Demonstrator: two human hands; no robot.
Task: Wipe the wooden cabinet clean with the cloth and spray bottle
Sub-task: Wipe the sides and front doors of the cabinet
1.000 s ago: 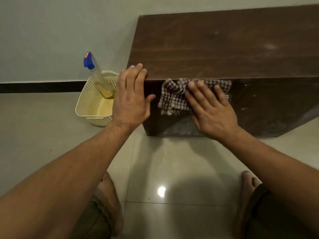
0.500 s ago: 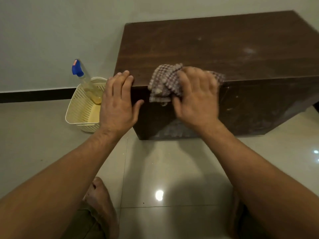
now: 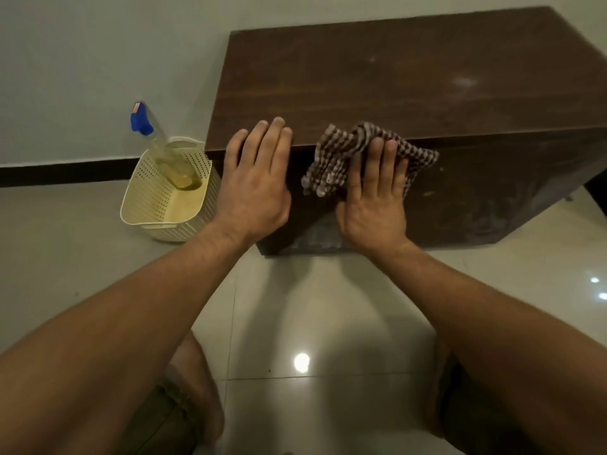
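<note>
Right hand [image 3: 372, 205] lies flat, fingers spread, pressing the checked cloth [image 3: 341, 159] against the front face of the dark wooden cabinet [image 3: 410, 83], right at its top front edge, the cloth bunched and folding over that edge. Left hand [image 3: 256, 188] is open too, palm on the cabinet's left front corner, fingertips hooked over the top, holding nothing. The spray bottle [image 3: 157, 146] with its blue head leans inside the cream perforated basket [image 3: 147, 192] on the tiled floor, just left of the cabinet.
</note>
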